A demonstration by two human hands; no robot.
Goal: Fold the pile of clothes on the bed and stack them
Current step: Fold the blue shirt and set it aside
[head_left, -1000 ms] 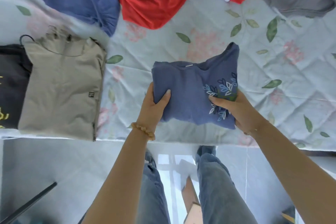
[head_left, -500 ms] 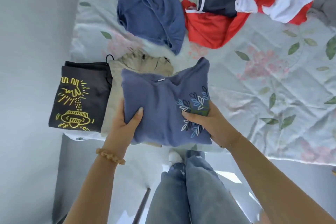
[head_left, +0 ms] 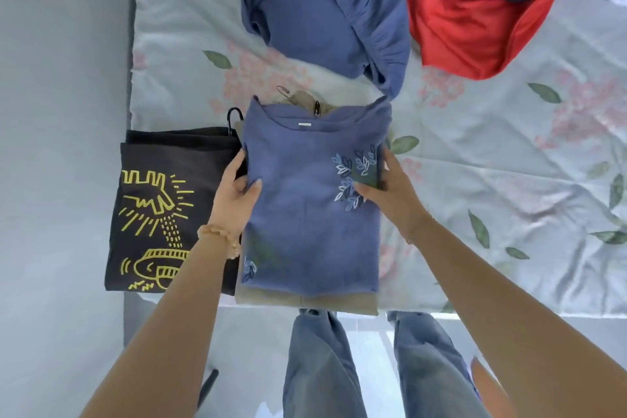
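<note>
Now, head view, taken line by line.
Folded blue sweater [head_left: 312, 214]: lies flat on the folded beige garment [head_left: 305, 302], whose edge shows at 6 o'clock and whose collar peeks out at 12 o'clock.
Left hand [head_left: 237, 190]: grips the sweater's 9 o'clock edge, thumb curled on top, fingers tucked underneath; a bead bracelet [head_left: 220, 237] sits on the wrist.
Right hand [head_left: 390, 190]: grips the 3 o'clock edge at the leaf embroidery, thumb on top, fingers hidden under the cloth.
Bed edge [head_left: 509, 310]: runs along 6 o'clock, with the stack's near edge just at it; the person's jeans [head_left: 322, 366] stand right against it.
Bed corner: at 9 o'clock the quilt [head_left: 492, 163] ends beside a grey surface [head_left: 61, 146].
Left neighbour: a folded black shirt [head_left: 163, 214] with a yellow print touches the beige garment's 9 o'clock side, under the left wrist.
Open room: bare floral quilt spreads from 3 o'clock to 4 o'clock of the stack.
At 12 o'clock: an unfolded blue garment [head_left: 332, 10], its lower tip almost reaching the sweater's far corner.
At 1 o'clock: a red, navy and white garment [head_left: 475, 30] lies crumpled, well apart from the stack.
</note>
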